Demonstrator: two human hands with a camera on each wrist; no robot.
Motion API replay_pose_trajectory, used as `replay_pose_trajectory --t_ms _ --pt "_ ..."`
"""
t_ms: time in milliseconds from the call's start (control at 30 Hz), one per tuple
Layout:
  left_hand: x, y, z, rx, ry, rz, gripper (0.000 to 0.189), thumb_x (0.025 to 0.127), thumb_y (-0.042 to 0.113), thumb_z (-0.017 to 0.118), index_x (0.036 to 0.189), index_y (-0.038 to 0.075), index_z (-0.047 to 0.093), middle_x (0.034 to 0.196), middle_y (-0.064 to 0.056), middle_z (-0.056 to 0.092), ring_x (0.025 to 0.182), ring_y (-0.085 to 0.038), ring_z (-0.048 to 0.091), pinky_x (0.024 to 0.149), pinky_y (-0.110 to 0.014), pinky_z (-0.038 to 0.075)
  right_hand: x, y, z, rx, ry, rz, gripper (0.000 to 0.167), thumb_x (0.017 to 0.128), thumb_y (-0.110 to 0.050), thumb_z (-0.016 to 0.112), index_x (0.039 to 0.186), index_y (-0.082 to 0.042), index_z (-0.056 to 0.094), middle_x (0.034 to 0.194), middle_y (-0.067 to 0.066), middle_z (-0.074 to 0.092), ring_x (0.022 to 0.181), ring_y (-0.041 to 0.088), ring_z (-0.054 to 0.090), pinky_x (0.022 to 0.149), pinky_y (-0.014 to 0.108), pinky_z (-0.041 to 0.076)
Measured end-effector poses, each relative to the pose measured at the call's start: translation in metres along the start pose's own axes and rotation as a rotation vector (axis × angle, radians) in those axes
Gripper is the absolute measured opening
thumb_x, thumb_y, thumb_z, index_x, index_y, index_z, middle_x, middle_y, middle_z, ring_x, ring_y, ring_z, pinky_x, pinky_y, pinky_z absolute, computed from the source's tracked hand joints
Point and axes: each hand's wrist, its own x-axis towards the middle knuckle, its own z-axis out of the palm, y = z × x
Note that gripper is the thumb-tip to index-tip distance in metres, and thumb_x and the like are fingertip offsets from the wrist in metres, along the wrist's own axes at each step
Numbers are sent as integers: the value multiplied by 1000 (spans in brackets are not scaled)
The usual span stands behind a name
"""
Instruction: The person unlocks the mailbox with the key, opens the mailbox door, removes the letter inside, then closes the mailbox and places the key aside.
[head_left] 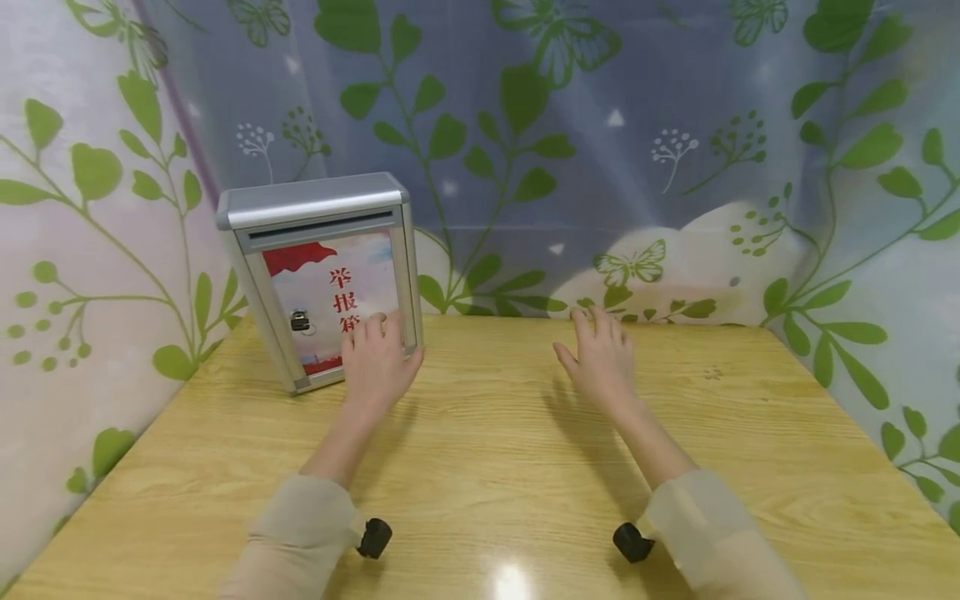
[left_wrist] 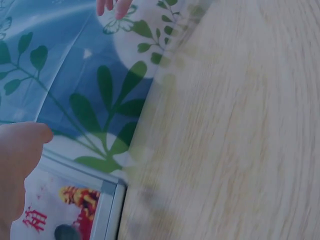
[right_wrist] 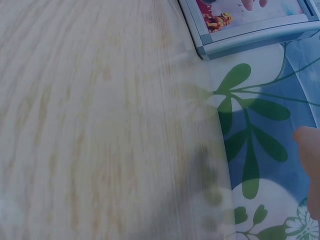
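A silver metal box stands upright at the table's back left. It has a slot below its lid, a printed front with red characters, and a small padlock. My left hand is in front of the box's lower right part, fingers loosely extended and holding nothing. Whether it touches the front, I cannot tell. Well to the right, my right hand hovers over the wooden table with its fingers spread. A corner of the box shows beside my left thumb in the left wrist view.
The wooden table ends at a cloth backdrop printed with leaves and butterflies. Cloth also hangs along the left and right sides. Black devices sit at both wrists, near the beige sleeves.
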Motion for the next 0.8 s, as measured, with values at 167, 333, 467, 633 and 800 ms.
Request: replay_pose_trajectory --t_ms 167,333,467,633,800 --pt "2 -11 -8 16 114 15 54 80 32 69 120 0 52 113 -20 54 103 -37 49 90 -51 37 10 -10 -2 27 -33 10 62 91 -37 57 138 -3 36 132 24 38 121 42 37 94 59 32" --pt "4 -23 -15 29 258 43 55 78 32 71 117 -2 53 111 -21 55 97 -39 51 82 -51 41 18 -19 -2 35 -58 0 64 91 -38 57 139 -2 35 133 24 39 121 41 38 95 58 34" --pt "8 -31 -21 88 411 137 54 74 32 74 111 -3 54 107 -21 55 92 -39 51 80 -50 40 24 -25 -1 31 -65 -27 64 90 -37 58 140 -4 34 134 23 40 120 41 39 96 56 34" --pt "16 -39 -36 110 531 211 51 72 29 75 107 -2 54 106 -22 53 95 -39 47 83 -51 35 34 -37 -2 61 -75 -71 63 90 -33 59 140 -4 34 135 23 39 121 41 39 94 57 35" --pt "22 -47 -52 58 607 161 56 73 25 74 113 0 46 115 -23 45 107 -39 40 90 -51 31 45 -50 -1 90 -98 -107 63 92 -33 57 141 -3 32 134 23 38 123 41 36 97 57 32"
